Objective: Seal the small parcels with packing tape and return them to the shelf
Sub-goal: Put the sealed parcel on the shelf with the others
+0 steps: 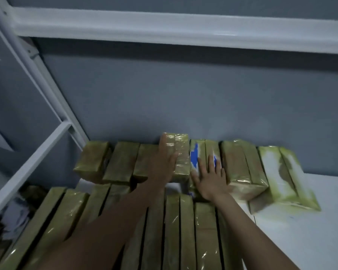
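Your left grip (163,162) lies along the left side of the taped parcel (180,152). That parcel stands against the back wall in the rear row on the shelf (304,193), riding higher than its neighbours. The blur hides whether your fingers close round it or only press, so I cannot tell. Your right grip (210,178) is flat, fingers spread, on the blue-marked parcel (195,156) just beside it, holding nothing.

Likely trouble: the parcel looks wedged proud of the row, and forcing it down could skid it on the glossy tape or push the row sideways. The pale end parcel (281,172) already leans outward with nothing bracing it, so a sideways shove may tip it. Your forearms also hang close over the front-row parcels (172,230) and could knock them.
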